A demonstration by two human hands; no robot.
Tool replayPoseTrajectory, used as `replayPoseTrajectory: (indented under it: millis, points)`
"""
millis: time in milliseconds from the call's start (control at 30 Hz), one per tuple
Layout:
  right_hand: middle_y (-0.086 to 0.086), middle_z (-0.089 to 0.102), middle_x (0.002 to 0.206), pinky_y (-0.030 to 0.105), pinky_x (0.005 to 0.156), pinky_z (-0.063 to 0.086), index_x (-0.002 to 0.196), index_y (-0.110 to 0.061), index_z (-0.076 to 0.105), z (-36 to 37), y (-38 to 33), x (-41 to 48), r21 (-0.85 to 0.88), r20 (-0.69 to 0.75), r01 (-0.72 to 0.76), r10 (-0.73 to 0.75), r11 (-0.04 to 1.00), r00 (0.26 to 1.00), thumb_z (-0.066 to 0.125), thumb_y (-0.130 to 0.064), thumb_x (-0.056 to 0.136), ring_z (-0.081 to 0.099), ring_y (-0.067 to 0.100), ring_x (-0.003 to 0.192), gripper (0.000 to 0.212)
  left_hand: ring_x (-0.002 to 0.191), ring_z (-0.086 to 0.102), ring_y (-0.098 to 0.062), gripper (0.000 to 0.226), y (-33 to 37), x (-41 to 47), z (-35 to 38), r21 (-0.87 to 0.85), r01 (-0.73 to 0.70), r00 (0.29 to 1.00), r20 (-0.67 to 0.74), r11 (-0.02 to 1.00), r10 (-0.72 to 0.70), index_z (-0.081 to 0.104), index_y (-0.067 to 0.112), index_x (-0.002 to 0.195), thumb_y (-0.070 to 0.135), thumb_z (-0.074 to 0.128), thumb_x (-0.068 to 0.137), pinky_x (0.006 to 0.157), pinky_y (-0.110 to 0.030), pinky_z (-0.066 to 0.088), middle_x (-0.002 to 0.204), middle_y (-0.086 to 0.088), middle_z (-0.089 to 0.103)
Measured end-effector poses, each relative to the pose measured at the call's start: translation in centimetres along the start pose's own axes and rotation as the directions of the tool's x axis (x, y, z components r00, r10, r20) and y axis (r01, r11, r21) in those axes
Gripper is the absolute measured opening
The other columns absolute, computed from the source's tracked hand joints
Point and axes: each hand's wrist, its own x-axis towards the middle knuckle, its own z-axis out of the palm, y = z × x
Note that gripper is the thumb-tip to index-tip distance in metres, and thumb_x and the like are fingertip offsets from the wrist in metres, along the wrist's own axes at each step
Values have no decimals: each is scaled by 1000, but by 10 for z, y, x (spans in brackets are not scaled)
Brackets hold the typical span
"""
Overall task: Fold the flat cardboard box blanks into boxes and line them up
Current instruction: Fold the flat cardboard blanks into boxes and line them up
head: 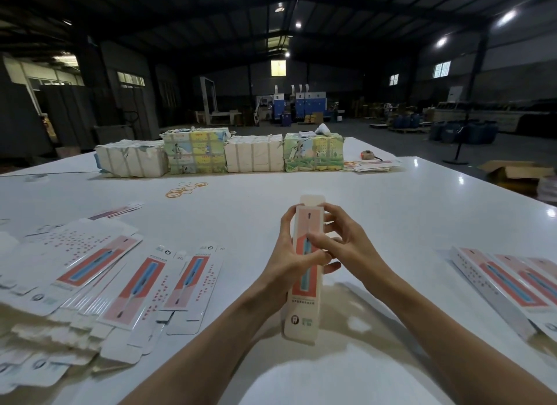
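A long narrow box, pink and white with a blue-and-red panel, is held up above the middle of the white table. My left hand grips its left side, thumb across the front. My right hand holds its right side with fingers curled round the upper part. The top flap of the box sticks out beyond my fingers. A fanned pile of flat box blanks lies at the left. Folded boxes lie side by side at the right edge.
Four wrapped bundles stand in a row at the table's far side, with an object on the rightmost. Orange rubber bands lie before them. A small orange tape measure and loose blanks sit far right. An open carton is on the floor.
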Motion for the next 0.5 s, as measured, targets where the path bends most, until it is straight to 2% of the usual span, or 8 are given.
replayPoseTrajectory:
  millis: [67, 167, 233, 333, 400, 467, 500]
  points:
    - [-4, 67, 113, 37, 65, 65, 136, -37, 52, -2, 1, 0, 16, 16, -32, 31, 999, 999, 77, -39, 93, 76, 22, 97, 50, 102, 66, 13, 93, 0, -2, -2, 42, 19, 1000, 11, 999, -19, 24, 70, 134, 34, 84, 73, 63, -10, 55, 123, 24, 54]
    - [-2, 67, 114, 35, 70, 65, 132, -32, 55, -3, 4, 0, -6, 24, -64, 64, 998, 998, 75, -43, 91, 73, 21, 100, 47, 101, 68, 9, 92, -1, -2, -4, 47, 61, 997, 44, 997, -63, 23, 72, 128, 34, 85, 71, 64, -14, 57, 122, 16, 57]
    - [-1, 70, 115, 33, 78, 64, 130, -28, 57, -4, 5, 1, -4, -9, -53, 53, 999, 999, 69, -48, 95, 73, 19, 102, 42, 101, 73, 0, 94, -3, -2, -5, 28, 89, 993, 70, 996, -91, 24, 72, 127, 31, 87, 70, 66, -19, 60, 123, 8, 59]
    - [-1, 76, 106, 30, 81, 63, 130, -26, 57, -10, 8, 7, 87, -184, -63, 78, 994, 980, 54, -41, 107, 76, 22, 94, 28, 106, 76, -20, 98, -2, -4, -5, 39, 131, 982, 133, 991, -135, 24, 70, 133, 30, 90, 73, 77, -33, 65, 130, 5, 57]
    - [2, 77, 100, 28, 77, 63, 130, -25, 58, -16, 11, 10, 86, -249, -90, 109, 992, 962, 53, -33, 109, 77, 25, 86, 23, 108, 74, -15, 98, -1, -6, -3, 66, 122, 976, 171, 990, -132, 24, 65, 138, 33, 91, 73, 77, -32, 64, 130, 8, 55]
    - [3, 77, 101, 30, 74, 64, 127, -19, 63, -19, 15, 10, 21, -228, -82, 84, 996, 970, 56, -27, 108, 76, 29, 85, 22, 110, 72, -9, 97, 0, -7, -1, 96, 111, 971, 201, 989, -128, 25, 60, 141, 35, 91, 74, 76, -28, 63, 129, 8, 55]
    - [2, 76, 102, 31, 73, 64, 125, -17, 66, -20, 17, 10, -9, -218, -68, 64, 998, 974, 58, -25, 107, 76, 29, 86, 22, 109, 73, -12, 96, 0, -7, -2, 94, 118, 966, 222, 989, -136, 26, 59, 141, 32, 90, 76, 76, -29, 64, 130, 7, 54]
